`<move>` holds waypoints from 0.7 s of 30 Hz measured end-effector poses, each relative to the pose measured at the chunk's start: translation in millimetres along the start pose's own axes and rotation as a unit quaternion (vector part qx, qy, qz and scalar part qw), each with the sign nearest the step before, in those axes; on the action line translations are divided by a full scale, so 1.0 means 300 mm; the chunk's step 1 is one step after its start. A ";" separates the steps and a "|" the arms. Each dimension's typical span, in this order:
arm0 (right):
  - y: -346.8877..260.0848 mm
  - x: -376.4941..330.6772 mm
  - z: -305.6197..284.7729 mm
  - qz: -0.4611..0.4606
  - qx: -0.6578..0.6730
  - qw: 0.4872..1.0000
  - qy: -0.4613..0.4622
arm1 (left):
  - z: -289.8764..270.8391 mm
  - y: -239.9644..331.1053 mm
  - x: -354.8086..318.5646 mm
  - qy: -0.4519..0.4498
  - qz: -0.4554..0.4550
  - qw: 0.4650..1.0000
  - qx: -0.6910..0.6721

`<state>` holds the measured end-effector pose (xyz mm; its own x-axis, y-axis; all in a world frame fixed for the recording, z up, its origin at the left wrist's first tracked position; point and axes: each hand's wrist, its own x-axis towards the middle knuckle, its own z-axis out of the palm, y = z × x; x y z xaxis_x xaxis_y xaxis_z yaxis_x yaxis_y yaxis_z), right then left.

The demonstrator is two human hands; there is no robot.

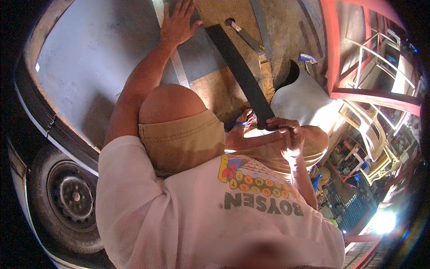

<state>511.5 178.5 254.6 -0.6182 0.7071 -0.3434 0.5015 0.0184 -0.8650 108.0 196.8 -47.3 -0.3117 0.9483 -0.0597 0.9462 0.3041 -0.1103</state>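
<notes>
My left hand (179, 24) lies with its fingers spread on a large grey sheet (85, 49), across a long thin metal strip (179, 67) like a straightedge. Nothing is gripped in it. My right hand (290, 134) is closed round the near end of a long black strip (239, 71), close to my right knee. From there the strip slants away to the upper left over a brown wooden board (215, 85). A hand tool with a dark handle and a metal end (248, 36) lies on the board to the right of the strip.
At left stands a vehicle wheel (74, 197) beside a dark curved edge. A pale curved sheet (300, 101) and a small blue-and-white packet (307, 58) lie right of the board. Red frame bars (380, 96), a chair frame (383, 163) and a bright lamp (384, 222) are at right.
</notes>
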 end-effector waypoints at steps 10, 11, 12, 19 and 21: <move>-0.013 -0.486 -0.183 0.182 0.081 0.971 0.135 | 0.009 -0.056 -0.026 0.007 0.002 0.983 -0.183; 0.014 -0.590 -0.234 0.195 0.123 0.958 0.168 | 0.018 -0.052 -0.021 0.018 0.005 0.982 -0.187; -0.016 -0.596 -0.221 0.202 0.157 0.949 0.186 | 0.021 -0.052 -0.020 0.023 0.004 0.981 -0.193; -0.199 -0.648 -0.295 0.195 0.147 0.933 0.263 | 0.033 -0.060 -0.012 -0.024 -0.019 0.965 -0.260; -0.199 -0.678 -0.298 0.180 0.075 0.915 0.354 | 0.054 -0.060 -0.006 0.002 -0.018 0.966 -0.259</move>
<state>661.3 96.8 408.8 0.1447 0.9297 -0.3388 0.4733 -0.3657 -0.8014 90.1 188.0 -61.2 -0.3450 0.9366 -0.0612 0.8513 0.3397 0.3997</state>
